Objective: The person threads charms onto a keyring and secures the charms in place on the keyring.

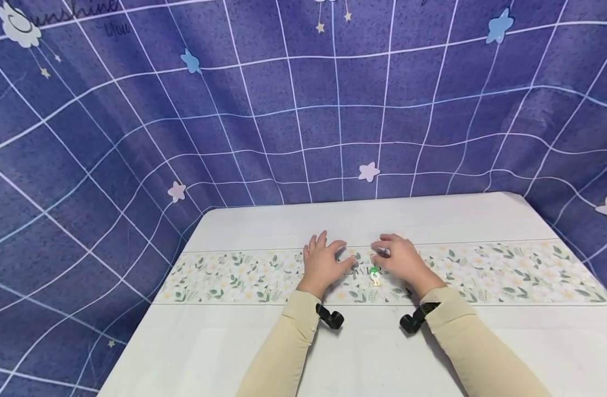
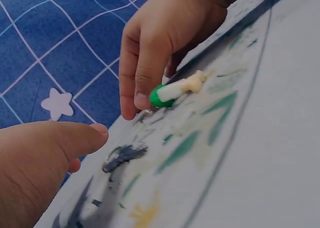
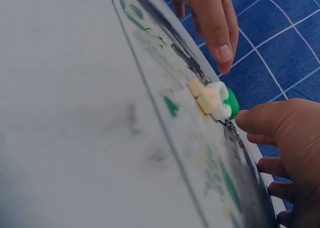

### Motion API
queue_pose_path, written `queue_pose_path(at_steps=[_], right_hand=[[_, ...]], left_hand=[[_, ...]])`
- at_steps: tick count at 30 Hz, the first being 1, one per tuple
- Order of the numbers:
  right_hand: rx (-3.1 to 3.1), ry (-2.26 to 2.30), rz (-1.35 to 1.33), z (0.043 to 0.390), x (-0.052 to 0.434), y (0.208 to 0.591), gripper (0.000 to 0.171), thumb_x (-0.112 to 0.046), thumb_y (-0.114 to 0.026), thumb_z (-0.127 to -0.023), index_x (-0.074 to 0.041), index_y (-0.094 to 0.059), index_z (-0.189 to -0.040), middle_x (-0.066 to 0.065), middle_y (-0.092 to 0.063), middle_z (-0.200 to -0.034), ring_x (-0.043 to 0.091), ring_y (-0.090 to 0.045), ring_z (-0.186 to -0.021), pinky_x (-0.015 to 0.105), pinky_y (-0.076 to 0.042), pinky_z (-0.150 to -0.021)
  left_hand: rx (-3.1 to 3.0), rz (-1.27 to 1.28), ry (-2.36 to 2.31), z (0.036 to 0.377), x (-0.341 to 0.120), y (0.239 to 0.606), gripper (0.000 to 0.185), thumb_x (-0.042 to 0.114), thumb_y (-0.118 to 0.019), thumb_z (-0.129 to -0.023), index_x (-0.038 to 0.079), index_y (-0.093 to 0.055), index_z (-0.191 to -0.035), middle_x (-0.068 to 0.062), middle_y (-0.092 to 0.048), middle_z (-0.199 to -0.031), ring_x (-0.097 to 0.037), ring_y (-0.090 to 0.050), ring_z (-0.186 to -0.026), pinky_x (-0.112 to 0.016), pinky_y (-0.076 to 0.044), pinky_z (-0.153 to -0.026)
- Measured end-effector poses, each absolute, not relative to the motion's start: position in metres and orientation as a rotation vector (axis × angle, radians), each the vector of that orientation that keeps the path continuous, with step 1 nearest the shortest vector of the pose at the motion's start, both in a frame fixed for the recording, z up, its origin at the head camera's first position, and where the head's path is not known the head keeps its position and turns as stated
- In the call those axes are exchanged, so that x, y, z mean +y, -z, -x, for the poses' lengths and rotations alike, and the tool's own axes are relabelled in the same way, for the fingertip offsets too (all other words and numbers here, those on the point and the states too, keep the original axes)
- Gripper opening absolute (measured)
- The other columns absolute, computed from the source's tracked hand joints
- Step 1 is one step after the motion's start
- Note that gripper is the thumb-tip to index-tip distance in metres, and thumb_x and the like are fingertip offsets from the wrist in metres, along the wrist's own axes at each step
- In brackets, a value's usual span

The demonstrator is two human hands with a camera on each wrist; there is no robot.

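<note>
A small toy figure with a green top, white body and cream legs (image 1: 375, 277) lies on the floral band of the table, its legs toward me. My right hand (image 1: 404, 262) is just beyond and right of it. In the right wrist view, the thumb tip is right at the green end of the figure (image 3: 217, 101), the other fingers spread apart from it. My left hand (image 1: 325, 263) hovers left of the figure, fingers spread and nothing between them. The left wrist view shows the left thumb (image 2: 82, 140) apart from the toy figure (image 2: 177, 90).
The white table (image 1: 224, 342) carries a printed strip of flowers and leaves (image 1: 234, 278) with dark lettering under the hands. A blue curtain (image 1: 303, 127) with white grid lines and stars hangs behind and at both sides. Black straps (image 1: 329, 316) sit on both wrists.
</note>
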State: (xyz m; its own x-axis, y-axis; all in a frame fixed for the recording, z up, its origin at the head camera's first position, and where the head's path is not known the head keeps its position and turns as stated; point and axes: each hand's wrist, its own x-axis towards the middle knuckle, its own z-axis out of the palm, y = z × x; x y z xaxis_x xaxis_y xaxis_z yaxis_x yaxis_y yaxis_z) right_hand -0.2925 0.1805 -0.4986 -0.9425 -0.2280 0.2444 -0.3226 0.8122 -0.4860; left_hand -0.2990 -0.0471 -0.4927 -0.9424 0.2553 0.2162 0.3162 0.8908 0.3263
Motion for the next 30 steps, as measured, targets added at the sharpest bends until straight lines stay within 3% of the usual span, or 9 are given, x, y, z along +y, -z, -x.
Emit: queue_pose_path(at_steps=[12, 25, 30], right_hand=[[-2.800, -0.809, -0.403, 0.290, 0.178, 0.504, 0.021, -0.025, -0.077, -0.090, -0.015, -0.079, -0.108, 0.023, -0.056, -0.140, 0.044, -0.045, -0.135, 0.068, -0.025, -0.112], [-2.794, -0.834, -0.383, 0.288, 0.175, 0.502, 0.017, -0.021, -0.074, -0.090, -0.008, -0.073, -0.101, 0.025, -0.054, -0.140, 0.043, -0.045, -0.134, 0.071, -0.021, -0.111], [-2.819, -0.796, -0.368, 0.288, 0.174, 0.500, 0.016, -0.021, -0.072, -0.090, -0.008, -0.071, -0.097, 0.026, -0.054, -0.140, 0.044, -0.045, -0.134, 0.067, -0.025, -0.111]], left_hand=[[-2.795, 0.558, 0.592, 0.299, -0.045, 0.506, 0.031, 0.048, -0.074, -0.088, 0.028, -0.078, -0.111, -0.013, -0.052, -0.148, -0.041, -0.040, -0.140, -0.058, -0.029, -0.114], [-2.807, 0.521, 0.622, 0.299, -0.036, 0.504, 0.026, 0.042, -0.073, -0.087, 0.025, -0.077, -0.107, -0.011, -0.056, -0.144, -0.038, -0.044, -0.136, -0.058, -0.030, -0.112], [-2.828, 0.476, 0.592, 0.298, -0.029, 0.504, 0.025, 0.040, -0.072, -0.086, 0.025, -0.076, -0.105, -0.009, -0.056, -0.144, -0.035, -0.044, -0.136, -0.056, -0.031, -0.112]])
